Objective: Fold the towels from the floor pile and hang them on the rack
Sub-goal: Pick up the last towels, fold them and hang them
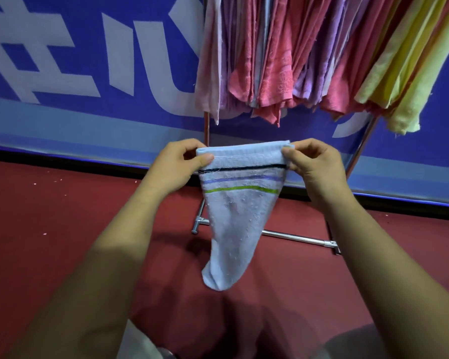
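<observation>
Striped towel [240, 216] pinched by left hand [176, 167], right hand [314, 167], laden rack [296, 238] behind

A pale blue towel [233, 224] hangs doubled over. Its top edge is stretched level between the left grip [178, 167] and the right grip [314, 167], each pinching one upper corner. Just below the grips three stripes cross it: black, purple, then green. Further down it narrows to a rounded tip that dangles free. Behind and above the grips, the rack [296, 238] carries a crowded row of hung towels [275, 60]: pale pink and lilac above the left grip, coral pink between, yellow out beyond the right grip. The rack's chrome foot bar lies on the red floor [62, 216] behind the dangling tip.
</observation>
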A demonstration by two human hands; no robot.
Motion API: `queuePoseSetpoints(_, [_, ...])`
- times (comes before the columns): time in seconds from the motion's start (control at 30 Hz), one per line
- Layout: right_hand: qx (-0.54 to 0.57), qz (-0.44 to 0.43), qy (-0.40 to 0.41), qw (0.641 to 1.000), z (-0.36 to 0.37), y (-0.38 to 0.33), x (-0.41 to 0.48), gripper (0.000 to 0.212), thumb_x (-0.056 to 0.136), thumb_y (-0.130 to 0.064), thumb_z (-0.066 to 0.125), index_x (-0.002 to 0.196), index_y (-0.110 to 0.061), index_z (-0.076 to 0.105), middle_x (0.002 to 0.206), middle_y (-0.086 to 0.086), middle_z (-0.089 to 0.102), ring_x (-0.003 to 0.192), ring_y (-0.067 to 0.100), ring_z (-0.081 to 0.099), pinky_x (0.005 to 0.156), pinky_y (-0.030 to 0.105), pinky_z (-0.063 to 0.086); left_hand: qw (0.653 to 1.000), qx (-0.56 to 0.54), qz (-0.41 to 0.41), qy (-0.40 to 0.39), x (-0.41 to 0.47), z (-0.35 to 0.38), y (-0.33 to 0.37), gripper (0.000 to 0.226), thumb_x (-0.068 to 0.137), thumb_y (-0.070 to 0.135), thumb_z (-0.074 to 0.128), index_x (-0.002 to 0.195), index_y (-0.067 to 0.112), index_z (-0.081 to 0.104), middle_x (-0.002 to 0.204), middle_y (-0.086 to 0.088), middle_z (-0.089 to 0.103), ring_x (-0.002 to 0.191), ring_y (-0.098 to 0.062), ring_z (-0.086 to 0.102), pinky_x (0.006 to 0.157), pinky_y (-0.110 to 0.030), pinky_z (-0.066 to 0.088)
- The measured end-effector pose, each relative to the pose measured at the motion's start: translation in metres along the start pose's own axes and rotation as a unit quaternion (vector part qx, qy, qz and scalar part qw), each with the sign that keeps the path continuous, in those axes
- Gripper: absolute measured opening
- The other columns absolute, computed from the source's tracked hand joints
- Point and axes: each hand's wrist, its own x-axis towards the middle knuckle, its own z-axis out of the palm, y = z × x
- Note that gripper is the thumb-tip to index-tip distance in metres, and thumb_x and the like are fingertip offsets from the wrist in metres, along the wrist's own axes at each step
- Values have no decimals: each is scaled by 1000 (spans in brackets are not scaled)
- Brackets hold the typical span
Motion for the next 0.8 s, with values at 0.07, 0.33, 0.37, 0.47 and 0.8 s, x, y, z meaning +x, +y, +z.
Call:
queuePoseSetpoints(0.07, [-4,-4,13,1000,2,1,0,19,88,-8,73,75,-19,66,74,-2,67,79,16,58,77,34,49,999,-25,16,-25,-2,-1,2,17,89,31,67,89,14,65,78,0,60,74,-10,50,73,-31,41])
queuePoseSetpoints(0.33, [-10,18,23,1000,-1,7,2,17,87,-4,75,100,-13,71,82,1,71,77,12,64,82,32,54,965,-183,8,-187,-13,6,22,16,96,10,62,104,17,50,72,-12,55,68,-23,41,64,-33,34])
queuePoseSetpoints(0.37, [-16,27,25,999,-1,7,1,14,86,-4,76,94,-14,73,82,1,74,77,12,65,83,33,55,952,-204,5,-228,-15,6,24,23,95,8,64,110,21,52,79,-18,54,72,-26,41,68,-35,35])
queuePoseSetpoints(0.47, [-39,37,20,998,0,8,0,13,86,-3,75,82,-16,74,71,-9,73,68,4,64,73,21,53,944,-176,18,-278,-19,10,31,19,90,9,65,102,24,66,83,-13,47,71,-22,39,63,-24,35])
queuePoseSetpoints(0.8, [-57,40,18,997,-2,2,-4,13,84,-14,79,76,-20,71,71,-10,68,70,5,58,76,27,48,971,-68,48,-223,-20,17,38,18,97,3,58,109,9,70,82,-11,73,76,-7,66,77,-21,53])
